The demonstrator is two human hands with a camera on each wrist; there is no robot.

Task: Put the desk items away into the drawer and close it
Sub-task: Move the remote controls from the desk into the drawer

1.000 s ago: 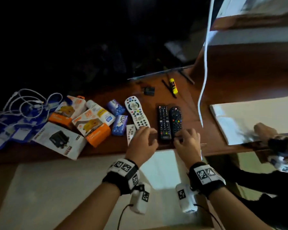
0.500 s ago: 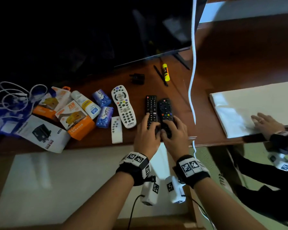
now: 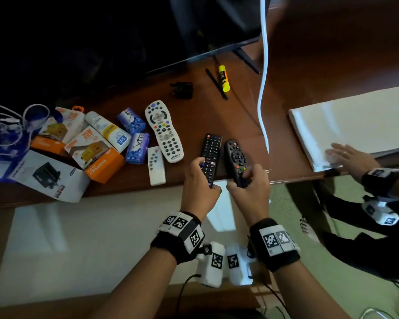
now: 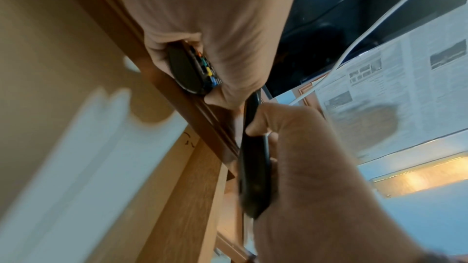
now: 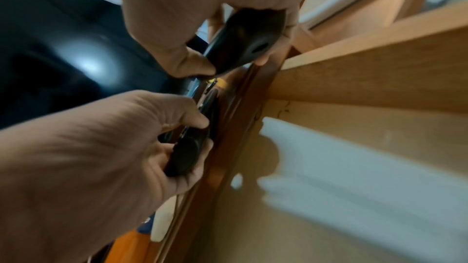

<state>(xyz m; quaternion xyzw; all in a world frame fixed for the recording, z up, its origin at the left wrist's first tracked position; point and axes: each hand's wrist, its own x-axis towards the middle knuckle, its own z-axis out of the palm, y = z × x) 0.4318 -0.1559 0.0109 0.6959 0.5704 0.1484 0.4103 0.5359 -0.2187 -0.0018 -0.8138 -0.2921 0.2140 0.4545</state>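
In the head view my left hand (image 3: 200, 173) grips the near end of a slim black remote (image 3: 212, 150). My right hand (image 3: 247, 178) grips a rounded black remote (image 3: 234, 155) beside it. Both remotes' near ends stick out past the desk's front edge (image 3: 129, 192), above the open drawer (image 3: 90, 238) with its pale bottom. The left wrist view shows my left hand's fingers (image 4: 258, 129) curled round the slim remote (image 4: 253, 167). The right wrist view shows the rounded remote (image 5: 185, 157) in my right hand.
On the desk to the left lie a white remote (image 3: 164, 131), a small white remote (image 3: 156, 165), purple soap packs (image 3: 137, 148), orange charger boxes (image 3: 95, 157), a white box (image 3: 48, 176) and cables (image 3: 5, 127). Behind are a glue stick (image 3: 224, 78), pen (image 3: 215, 84), plug (image 3: 182, 89) and TV (image 3: 148, 31). Another person's hand (image 3: 348, 157) rests on paper at right.
My hands moved from the desk's front edge onto the two black remotes and closed round them. The remotes' near ends now overhang the desk edge.
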